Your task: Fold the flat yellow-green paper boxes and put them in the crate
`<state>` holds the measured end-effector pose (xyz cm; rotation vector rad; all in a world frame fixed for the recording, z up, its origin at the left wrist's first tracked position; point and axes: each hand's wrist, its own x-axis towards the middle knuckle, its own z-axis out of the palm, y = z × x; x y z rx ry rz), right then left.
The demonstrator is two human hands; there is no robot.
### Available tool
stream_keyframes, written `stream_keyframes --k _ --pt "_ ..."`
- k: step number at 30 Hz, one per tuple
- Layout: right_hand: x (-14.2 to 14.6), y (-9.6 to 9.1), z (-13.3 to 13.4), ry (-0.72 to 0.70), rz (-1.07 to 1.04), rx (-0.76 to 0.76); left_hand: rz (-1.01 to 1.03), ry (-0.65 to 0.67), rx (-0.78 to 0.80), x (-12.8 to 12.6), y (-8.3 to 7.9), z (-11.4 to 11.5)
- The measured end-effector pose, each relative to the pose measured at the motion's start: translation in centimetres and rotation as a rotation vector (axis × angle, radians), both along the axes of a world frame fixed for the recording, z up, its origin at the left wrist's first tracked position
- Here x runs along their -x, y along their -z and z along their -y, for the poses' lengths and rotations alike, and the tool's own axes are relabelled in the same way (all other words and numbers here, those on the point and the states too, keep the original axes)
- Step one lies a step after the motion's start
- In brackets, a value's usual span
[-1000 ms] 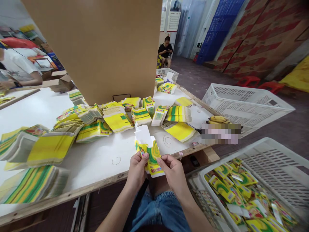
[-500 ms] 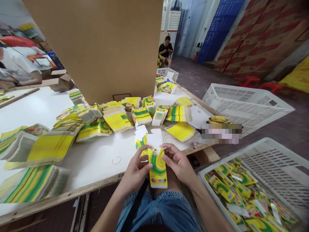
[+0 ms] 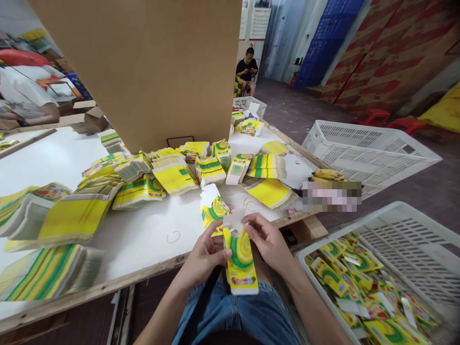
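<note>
A small upright box (image 3: 241,261), yellow with a green swirl, is held above the wearer's lap, just off the near edge of a white table. Its pale top flap (image 3: 233,220) stands raised. The left hand (image 3: 208,254) grips the box's left side, thumb across the front. The right hand (image 3: 268,239) is at the top right, thumb and fingers closed on the flap's edge. Below are denim shorts (image 3: 237,316).

Just behind the held box, a second box (image 3: 213,211) of the same pattern lies near the edge of the table (image 3: 143,239). Beyond it, bundles of flat yellow and green boxes (image 3: 174,177) spread across the tabletop, before a tall brown cardboard panel (image 3: 143,72).

To the right, a white plastic basket (image 3: 413,239) holds many similar boxes. Bananas (image 3: 327,175) rest at the table's right edge, beside a pixelated patch, near another white basket (image 3: 362,148). Farther back, a person in black (image 3: 247,72) sits; at far left is a person in a white shirt (image 3: 27,96).
</note>
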<state>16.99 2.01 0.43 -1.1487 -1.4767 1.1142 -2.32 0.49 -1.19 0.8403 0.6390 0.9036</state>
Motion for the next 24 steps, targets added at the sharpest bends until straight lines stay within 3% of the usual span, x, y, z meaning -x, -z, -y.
stream_keyframes --k 3,6,8,13,19,24 --pt "-0.1 -0.2 0.0 0.106 -0.089 0.031 -0.093 -0.07 -0.069 -0.4 -0.1 -0.1" --pt "-0.1 -0.5 0.2 -0.103 -0.064 0.22 -0.131 -0.106 -0.107 -0.9 0.0 0.1" --pt "-0.1 -0.6 0.3 -0.161 0.019 0.261 -0.138 -0.088 -0.119 -1.2 0.1 0.2" --pt "0.3 -0.5 0.1 -0.003 0.369 0.096 -0.094 -0.082 -0.1 -1.1 0.1 0.2" --pt "0.5 -0.1 0.6 -0.063 0.314 0.106 -0.088 -0.069 -0.04 -0.8 -0.3 -0.3" --pt "0.4 0.4 1.1 0.008 0.359 0.102 -0.075 -0.038 -0.054 -1.2 0.0 -0.2"
